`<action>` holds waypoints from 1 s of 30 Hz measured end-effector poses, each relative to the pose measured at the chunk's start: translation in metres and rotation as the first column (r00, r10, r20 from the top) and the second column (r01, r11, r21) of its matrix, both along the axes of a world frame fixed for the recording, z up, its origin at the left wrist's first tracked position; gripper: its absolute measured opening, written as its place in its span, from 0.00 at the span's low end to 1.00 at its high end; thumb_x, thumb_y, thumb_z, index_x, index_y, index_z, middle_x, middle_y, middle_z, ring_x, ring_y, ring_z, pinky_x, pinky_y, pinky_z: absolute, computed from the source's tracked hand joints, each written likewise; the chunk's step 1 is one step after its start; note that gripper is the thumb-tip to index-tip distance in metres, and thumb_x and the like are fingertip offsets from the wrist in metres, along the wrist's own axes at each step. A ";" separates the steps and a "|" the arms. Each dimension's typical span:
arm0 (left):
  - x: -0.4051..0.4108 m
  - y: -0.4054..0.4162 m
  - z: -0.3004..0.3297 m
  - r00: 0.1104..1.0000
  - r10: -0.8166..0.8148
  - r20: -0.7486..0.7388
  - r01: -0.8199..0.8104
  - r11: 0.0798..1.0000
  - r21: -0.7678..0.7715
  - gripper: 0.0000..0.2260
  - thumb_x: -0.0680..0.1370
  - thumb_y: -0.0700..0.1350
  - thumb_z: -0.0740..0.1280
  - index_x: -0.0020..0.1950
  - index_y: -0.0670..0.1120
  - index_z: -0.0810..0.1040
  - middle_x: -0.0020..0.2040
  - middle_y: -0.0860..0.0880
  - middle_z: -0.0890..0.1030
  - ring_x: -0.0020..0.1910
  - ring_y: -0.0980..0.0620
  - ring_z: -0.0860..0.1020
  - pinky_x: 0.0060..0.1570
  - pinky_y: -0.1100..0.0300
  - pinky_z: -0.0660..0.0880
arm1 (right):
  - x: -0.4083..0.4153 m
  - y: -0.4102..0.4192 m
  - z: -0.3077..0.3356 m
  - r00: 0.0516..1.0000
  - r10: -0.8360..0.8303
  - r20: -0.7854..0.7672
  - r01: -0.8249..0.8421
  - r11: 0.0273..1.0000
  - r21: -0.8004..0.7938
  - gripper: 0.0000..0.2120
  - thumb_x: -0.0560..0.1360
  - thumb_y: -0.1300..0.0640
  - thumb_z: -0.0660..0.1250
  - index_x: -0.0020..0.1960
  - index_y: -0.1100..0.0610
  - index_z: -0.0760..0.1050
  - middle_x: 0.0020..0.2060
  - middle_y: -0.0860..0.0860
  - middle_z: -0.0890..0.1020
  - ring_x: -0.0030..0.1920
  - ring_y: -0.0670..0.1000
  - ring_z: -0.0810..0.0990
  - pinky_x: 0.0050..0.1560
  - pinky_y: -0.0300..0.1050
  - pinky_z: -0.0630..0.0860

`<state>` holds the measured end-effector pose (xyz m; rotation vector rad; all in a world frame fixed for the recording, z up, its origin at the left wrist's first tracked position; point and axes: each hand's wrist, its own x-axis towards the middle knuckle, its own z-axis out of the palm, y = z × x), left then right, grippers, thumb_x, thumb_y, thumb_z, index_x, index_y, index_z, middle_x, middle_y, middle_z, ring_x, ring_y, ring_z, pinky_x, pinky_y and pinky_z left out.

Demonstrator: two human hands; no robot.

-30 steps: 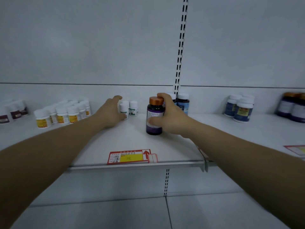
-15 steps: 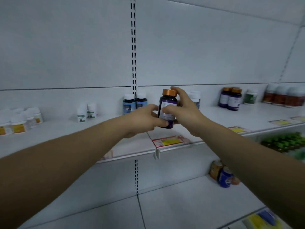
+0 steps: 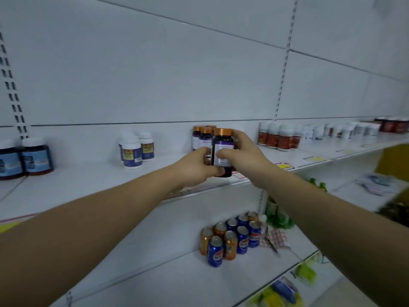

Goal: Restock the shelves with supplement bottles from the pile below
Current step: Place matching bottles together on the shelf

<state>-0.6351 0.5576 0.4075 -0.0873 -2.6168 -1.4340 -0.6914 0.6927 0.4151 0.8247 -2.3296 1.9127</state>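
White panelled back wall (image 3: 155, 69) rises behind white shelving, split by slotted metal uprights (image 3: 284, 63) at left and right. Two long white shelves (image 3: 77, 185) run rightward under flat, even light. A yellow wall patch (image 3: 396, 160) shows far right.

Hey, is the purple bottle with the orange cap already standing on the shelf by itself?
No, both the left hand and the right hand grip the purple bottle in front of the shelf.

A shop aisle: white metal shelves (image 3: 93, 182) on slotted wall rails (image 3: 284, 63), price tags (image 3: 284, 166) along the edge right of the hands, grouped pill bottles (image 3: 135, 148) to their left, soda cans (image 3: 230, 235) below them.
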 end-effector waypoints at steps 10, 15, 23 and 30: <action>-0.102 0.009 -0.013 0.951 0.219 0.219 -0.060 0.824 -0.563 0.31 0.76 0.62 0.61 0.75 0.49 0.60 0.75 0.48 0.62 0.71 0.49 0.64 0.67 0.57 0.61 | -0.125 0.023 -0.011 0.999 0.040 0.026 -0.043 0.993 0.114 0.21 0.71 0.65 0.68 0.60 0.49 0.68 0.51 0.48 0.78 0.54 0.53 0.78 0.56 0.56 0.78; -0.138 0.002 -0.024 0.916 0.309 0.255 -0.038 0.701 -0.712 0.36 0.77 0.67 0.52 0.77 0.47 0.53 0.78 0.46 0.54 0.75 0.47 0.56 0.73 0.50 0.54 | -0.175 0.002 -0.016 0.995 0.101 0.017 -0.103 0.974 0.200 0.33 0.71 0.63 0.72 0.71 0.49 0.61 0.58 0.49 0.76 0.58 0.53 0.77 0.60 0.56 0.76; -0.145 0.002 -0.029 0.867 0.399 0.299 -0.032 0.644 -0.765 0.35 0.76 0.68 0.46 0.78 0.53 0.45 0.78 0.51 0.45 0.77 0.50 0.45 0.73 0.42 0.43 | -0.233 -0.010 -0.004 0.946 0.323 0.035 -0.317 0.894 0.317 0.37 0.73 0.65 0.67 0.74 0.44 0.55 0.62 0.53 0.73 0.60 0.55 0.76 0.57 0.54 0.78; -0.142 0.018 -0.021 0.813 0.489 0.317 -0.103 0.655 -0.748 0.32 0.78 0.65 0.50 0.78 0.52 0.48 0.78 0.52 0.47 0.77 0.52 0.47 0.74 0.51 0.45 | -0.255 -0.007 -0.001 0.896 0.429 -0.111 -0.360 0.850 0.385 0.29 0.74 0.58 0.68 0.70 0.42 0.62 0.52 0.44 0.74 0.51 0.46 0.76 0.50 0.46 0.77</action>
